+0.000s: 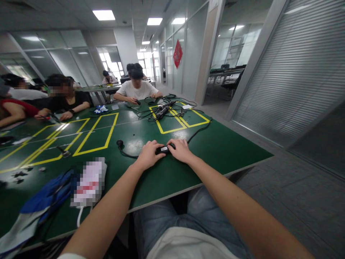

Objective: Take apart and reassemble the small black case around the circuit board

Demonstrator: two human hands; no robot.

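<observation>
A small black power adapter (163,149) with a white label lies on the green table (221,147) in front of me. My left hand (148,154) is closed over its left end, and my right hand (181,150) is closed over its right end. A black cable (126,153) runs from the adapter leftward to a round black plug (119,143). Another black cable (198,132) leads from the right hand toward the far side of the table.
Yellow tape rectangles (97,135) mark the table. A pile of black cables and adapters (164,109) lies further back. A blue and white bag (45,199) sits at the near left. Other people sit at the far and left sides. The table edge (188,189) is close to my lap.
</observation>
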